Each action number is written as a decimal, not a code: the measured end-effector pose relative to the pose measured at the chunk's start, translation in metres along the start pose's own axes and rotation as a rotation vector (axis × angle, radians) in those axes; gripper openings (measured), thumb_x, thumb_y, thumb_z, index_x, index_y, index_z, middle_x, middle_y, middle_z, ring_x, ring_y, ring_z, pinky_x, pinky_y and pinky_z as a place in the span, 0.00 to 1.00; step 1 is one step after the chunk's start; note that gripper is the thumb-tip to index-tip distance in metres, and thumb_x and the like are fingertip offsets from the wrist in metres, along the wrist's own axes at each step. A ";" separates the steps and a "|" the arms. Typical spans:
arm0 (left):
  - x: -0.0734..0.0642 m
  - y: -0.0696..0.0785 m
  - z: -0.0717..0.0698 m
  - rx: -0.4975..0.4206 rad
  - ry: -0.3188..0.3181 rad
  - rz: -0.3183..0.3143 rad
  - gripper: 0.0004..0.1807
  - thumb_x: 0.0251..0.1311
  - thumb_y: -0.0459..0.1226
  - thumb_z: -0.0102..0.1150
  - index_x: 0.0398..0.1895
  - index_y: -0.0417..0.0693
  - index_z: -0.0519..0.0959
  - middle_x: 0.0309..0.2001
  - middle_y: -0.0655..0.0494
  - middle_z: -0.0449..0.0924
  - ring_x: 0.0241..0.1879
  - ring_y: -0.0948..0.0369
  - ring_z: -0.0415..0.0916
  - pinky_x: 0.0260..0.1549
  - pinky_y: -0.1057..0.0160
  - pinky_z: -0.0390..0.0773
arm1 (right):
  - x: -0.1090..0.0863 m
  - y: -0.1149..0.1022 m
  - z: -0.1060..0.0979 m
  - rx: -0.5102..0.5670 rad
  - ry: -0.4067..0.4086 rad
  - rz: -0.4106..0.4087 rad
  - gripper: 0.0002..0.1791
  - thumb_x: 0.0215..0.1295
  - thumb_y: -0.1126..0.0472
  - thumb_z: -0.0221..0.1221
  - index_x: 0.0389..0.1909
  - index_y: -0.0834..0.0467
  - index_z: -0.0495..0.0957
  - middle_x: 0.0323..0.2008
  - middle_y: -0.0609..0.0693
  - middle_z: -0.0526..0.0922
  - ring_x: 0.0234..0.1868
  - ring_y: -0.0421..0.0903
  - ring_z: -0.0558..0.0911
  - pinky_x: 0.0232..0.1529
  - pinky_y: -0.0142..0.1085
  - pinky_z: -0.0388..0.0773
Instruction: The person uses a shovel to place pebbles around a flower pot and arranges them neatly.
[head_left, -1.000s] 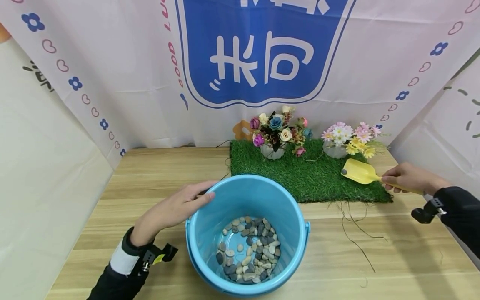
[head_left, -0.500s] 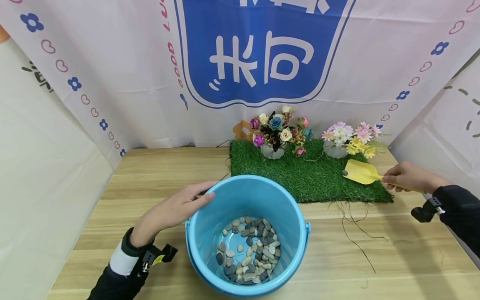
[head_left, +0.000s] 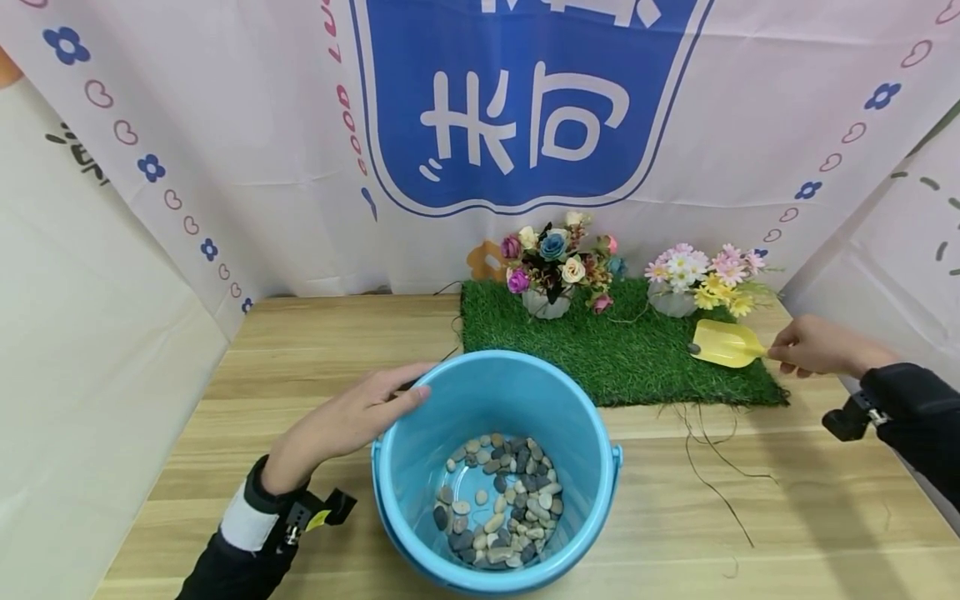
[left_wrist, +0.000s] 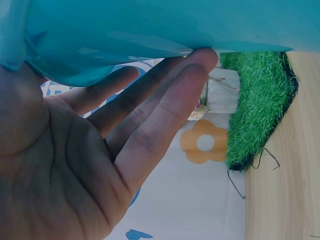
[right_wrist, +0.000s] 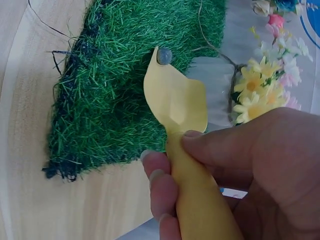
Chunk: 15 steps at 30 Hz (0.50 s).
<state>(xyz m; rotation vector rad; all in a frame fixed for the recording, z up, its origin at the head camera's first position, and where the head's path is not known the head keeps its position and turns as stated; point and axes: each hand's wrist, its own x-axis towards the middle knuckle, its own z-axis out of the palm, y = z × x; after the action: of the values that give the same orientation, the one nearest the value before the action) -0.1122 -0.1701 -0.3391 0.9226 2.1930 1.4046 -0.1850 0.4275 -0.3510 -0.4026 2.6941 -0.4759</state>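
Note:
A light-blue bucket (head_left: 600,500) stands at the front of the table with several grey and pale pebbles (head_left: 517,508) in its bottom. My left hand (head_left: 348,417) holds its left rim, thumb over the edge. In the left wrist view the extended fingers (left_wrist: 145,135) lie along the outer wall. Over at the right, my right hand (head_left: 825,348) grips a yellow toy shovel (head_left: 726,343) by its handle, thumb near the scoop in the right wrist view. One dark grey pebble (right_wrist: 164,56) sits at the scoop's front edge, close over the artificial grass mat (head_left: 600,358).
Two pots of artificial flowers stand on the mat: mixed roses (head_left: 558,262) at the middle, pink, white and yellow daisies (head_left: 705,275) at the right. Loose dark threads (head_left: 712,475) lie on the wooden table (head_left: 315,342). A printed cloth (head_left: 300,150) hangs behind.
The right hand and shovel have shifted slightly to the right, and the pebble now shows at the scoop's very edge. The left hand and bucket have stayed put.

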 end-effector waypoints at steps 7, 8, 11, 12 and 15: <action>0.000 0.000 0.000 0.020 0.009 -0.001 0.22 0.72 0.42 0.37 0.68 0.57 0.58 0.54 0.51 0.74 0.37 0.56 0.80 0.30 0.57 0.82 | 0.003 -0.005 -0.005 -0.041 -0.009 -0.012 0.11 0.65 0.67 0.51 0.35 0.72 0.77 0.23 0.48 0.77 0.23 0.44 0.78 0.27 0.41 0.80; 0.000 0.001 0.000 0.026 0.009 0.000 0.22 0.72 0.42 0.37 0.69 0.57 0.58 0.54 0.51 0.73 0.37 0.56 0.80 0.30 0.57 0.82 | 0.003 -0.006 -0.006 -0.048 -0.008 -0.013 0.11 0.64 0.67 0.51 0.35 0.73 0.77 0.23 0.48 0.77 0.23 0.44 0.78 0.27 0.40 0.80; -0.001 0.001 0.000 0.033 0.013 -0.008 0.22 0.72 0.42 0.37 0.68 0.58 0.58 0.56 0.52 0.72 0.38 0.57 0.79 0.31 0.57 0.82 | 0.002 -0.007 -0.010 -0.073 -0.003 -0.020 0.10 0.64 0.67 0.51 0.32 0.72 0.77 0.21 0.48 0.76 0.21 0.44 0.77 0.25 0.40 0.80; -0.001 0.001 0.000 0.034 0.013 -0.009 0.22 0.72 0.42 0.37 0.68 0.58 0.58 0.56 0.52 0.72 0.38 0.57 0.79 0.31 0.57 0.82 | 0.002 -0.007 -0.011 -0.079 0.003 -0.017 0.10 0.63 0.67 0.51 0.32 0.71 0.77 0.21 0.48 0.76 0.21 0.44 0.77 0.25 0.40 0.80; -0.001 0.002 0.000 0.023 0.012 -0.010 0.22 0.72 0.41 0.37 0.69 0.58 0.58 0.56 0.52 0.72 0.38 0.57 0.79 0.31 0.57 0.82 | -0.001 -0.006 -0.014 -0.096 0.013 -0.010 0.10 0.63 0.67 0.51 0.30 0.70 0.77 0.20 0.47 0.75 0.21 0.43 0.76 0.23 0.39 0.78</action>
<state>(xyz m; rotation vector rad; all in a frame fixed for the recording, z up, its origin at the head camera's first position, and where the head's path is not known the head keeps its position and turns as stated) -0.1108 -0.1698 -0.3375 0.9121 2.2242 1.3860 -0.1881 0.4260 -0.3362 -0.4413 2.7361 -0.3538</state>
